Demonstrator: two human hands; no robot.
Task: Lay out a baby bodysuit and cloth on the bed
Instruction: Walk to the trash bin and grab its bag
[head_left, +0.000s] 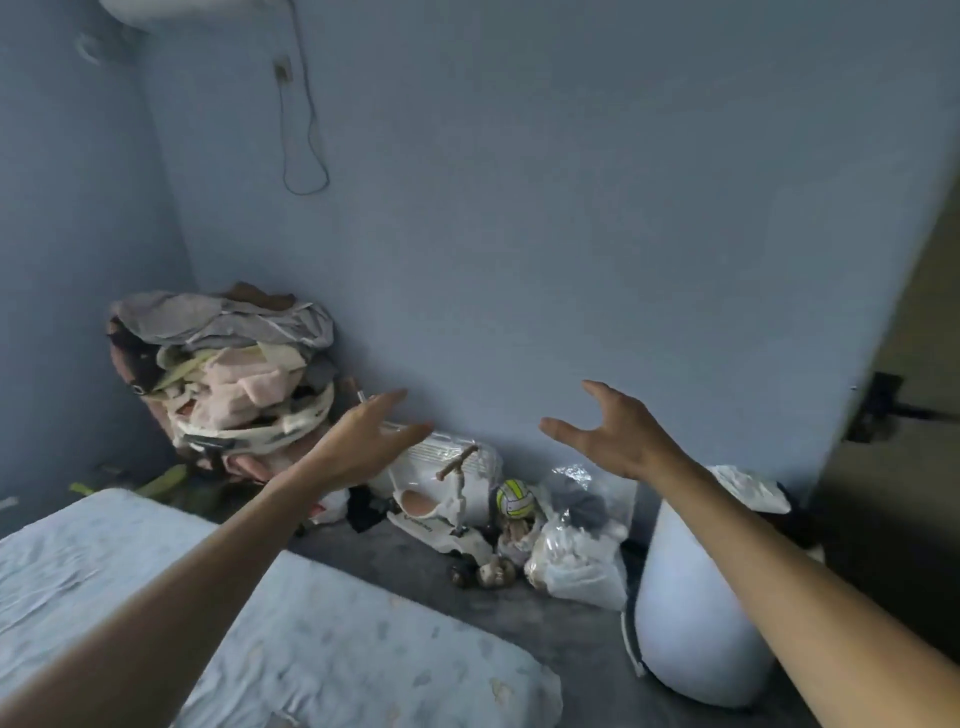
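Both my arms are stretched forward above the bed's corner and the floor. My left hand (371, 439) is open with straight fingers and holds nothing; it hangs just right of a tall pile of clothes (223, 374) in the room's corner, grey pieces on top, pink and cream ones below. My right hand (615, 434) is open too, thumb and fingers spread, empty, in front of the blue wall. The bed (291, 623), with a pale blue patterned sheet, fills the lower left. I cannot pick out a bodysuit or a cloth within the pile.
On the grey floor by the wall lie a white toy scooter (441, 483), a yellow-and-white ball (515, 499) and plastic bags (576, 561). A large white sack (696, 597) stands at the right. A dark door with a handle (883, 410) is at the far right.
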